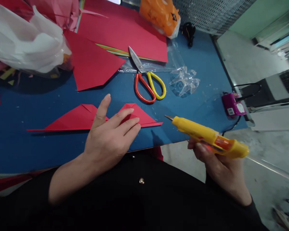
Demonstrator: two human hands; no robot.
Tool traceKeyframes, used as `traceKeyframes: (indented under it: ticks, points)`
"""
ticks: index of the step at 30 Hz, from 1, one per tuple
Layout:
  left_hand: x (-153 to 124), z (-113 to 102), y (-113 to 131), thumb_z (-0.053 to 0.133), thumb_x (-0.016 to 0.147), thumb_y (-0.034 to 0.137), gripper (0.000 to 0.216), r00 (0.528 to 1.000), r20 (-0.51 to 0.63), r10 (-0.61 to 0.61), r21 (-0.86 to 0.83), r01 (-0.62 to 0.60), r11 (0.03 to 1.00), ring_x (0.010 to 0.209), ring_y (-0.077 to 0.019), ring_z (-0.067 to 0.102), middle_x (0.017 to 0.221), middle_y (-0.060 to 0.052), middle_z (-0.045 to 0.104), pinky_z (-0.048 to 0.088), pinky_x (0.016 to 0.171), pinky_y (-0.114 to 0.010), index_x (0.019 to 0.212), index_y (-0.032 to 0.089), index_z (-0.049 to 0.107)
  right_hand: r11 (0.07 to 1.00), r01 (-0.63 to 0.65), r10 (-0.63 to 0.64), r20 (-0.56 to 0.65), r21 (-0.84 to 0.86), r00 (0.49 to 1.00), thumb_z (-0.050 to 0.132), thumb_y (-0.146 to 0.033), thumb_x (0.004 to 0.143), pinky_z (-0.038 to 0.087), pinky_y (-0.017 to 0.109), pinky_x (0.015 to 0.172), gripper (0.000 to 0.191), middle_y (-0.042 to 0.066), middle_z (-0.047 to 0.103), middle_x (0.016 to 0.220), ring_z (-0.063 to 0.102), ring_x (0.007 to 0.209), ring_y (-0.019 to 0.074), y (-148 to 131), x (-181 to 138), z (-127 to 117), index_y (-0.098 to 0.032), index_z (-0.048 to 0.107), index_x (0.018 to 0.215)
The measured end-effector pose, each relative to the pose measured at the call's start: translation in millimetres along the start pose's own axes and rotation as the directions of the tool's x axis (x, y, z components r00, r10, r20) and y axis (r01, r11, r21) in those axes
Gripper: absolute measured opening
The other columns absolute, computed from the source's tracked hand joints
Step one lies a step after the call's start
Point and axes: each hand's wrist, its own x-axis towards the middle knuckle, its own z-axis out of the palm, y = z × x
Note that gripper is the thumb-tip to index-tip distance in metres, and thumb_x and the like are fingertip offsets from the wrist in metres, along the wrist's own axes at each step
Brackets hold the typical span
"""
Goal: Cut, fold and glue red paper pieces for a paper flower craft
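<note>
Glue gun (197,129) sits in the grip of the right hand (221,168), nozzle (169,117) aimed toward folded paper (72,118) near the bench (207,67) edge; left hand (109,139), grip clasping nothing, splays fingers over it. Steady paper, nozzle clear of fingertips, should serve best.

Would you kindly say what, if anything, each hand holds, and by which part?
Right hand: yellow glue gun, by its handle. Left hand: grasping nothing, lying over folded red paper.

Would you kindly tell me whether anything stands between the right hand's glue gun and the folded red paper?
Nothing visible stands between the glue gun in the right hand and the right end of the folded red paper; the left hand covers part of its middle.
</note>
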Motion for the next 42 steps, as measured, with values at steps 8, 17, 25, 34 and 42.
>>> traceKeyframes:
  ticks: [8, 17, 25, 34, 42]
  points:
    - [-2, -18, -5, 0.062, 0.093, 0.013, 0.025, 0.997, -0.013, -0.076, -0.066, 0.075, 0.995, 0.111, -0.0241, 0.072, 0.105, 0.000, 0.080, 0.021, 0.124, -0.061, 0.116, 0.024, 0.066, 0.991, -0.013, 0.001, 0.083, 0.135, 0.997, 0.056, -0.037, 0.098, 0.059, 0.038, 0.072, 0.022, 0.004, 0.066, 0.076, 0.069, 0.077, 0.0228, -6, 1, 21, -0.021, 0.072, 0.100]
    - [-81, -63, -37, 0.060, 0.093, 0.014, 0.026, 0.898, -0.010, -0.439, 0.172, 0.434, 0.884, 0.116, -0.0321, 0.069, 0.119, -0.008, 0.077, 0.039, 0.113, -0.062, 0.117, 0.019, 0.068, 0.968, 0.143, -0.183, 0.189, 0.206, 0.965, 0.058, -0.030, 0.097, 0.058, 0.029, 0.068, 0.018, 0.003, 0.070, 0.088, 0.068, 0.072, 0.0176, -15, 6, 43, -0.028, 0.070, 0.109]
    - [-111, -64, -39, 0.065, 0.090, 0.010, 0.023, 0.894, -0.011, -0.448, 0.110, 0.446, 0.888, 0.111, -0.0307, 0.072, 0.113, -0.012, 0.078, 0.047, 0.107, -0.056, 0.111, 0.017, 0.071, 0.964, 0.191, -0.252, 0.404, 0.184, 0.879, 0.060, -0.034, 0.094, 0.052, 0.027, 0.054, 0.012, 0.004, 0.072, 0.086, 0.071, 0.073, 0.0195, -67, 35, 88, -0.025, 0.066, 0.095]
    - [-120, -65, -40, 0.060, 0.093, 0.009, 0.016, 0.876, 0.027, -0.481, 0.050, 0.480, 0.876, 0.114, -0.0296, 0.071, 0.112, -0.013, 0.078, 0.050, 0.106, -0.050, 0.105, 0.014, 0.070, 0.960, 0.246, -0.280, 0.492, 0.134, 0.824, 0.053, -0.038, 0.098, 0.045, 0.027, 0.054, 0.020, 0.001, 0.066, 0.075, 0.062, 0.060, 0.0143, -98, 52, 116, -0.020, 0.061, 0.093]
    - [-132, -66, -47, 0.066, 0.085, 0.009, 0.022, 0.922, 0.062, -0.383, 0.028, 0.382, 0.924, 0.122, -0.0291, 0.066, 0.122, -0.013, 0.075, 0.045, 0.114, -0.047, 0.106, 0.015, 0.071, 0.951, 0.277, -0.309, 0.500, 0.139, 0.809, 0.054, -0.035, 0.098, 0.038, 0.025, 0.049, 0.020, -0.003, 0.055, 0.067, 0.052, 0.054, 0.0110, -101, 53, 121, -0.023, 0.052, 0.082]
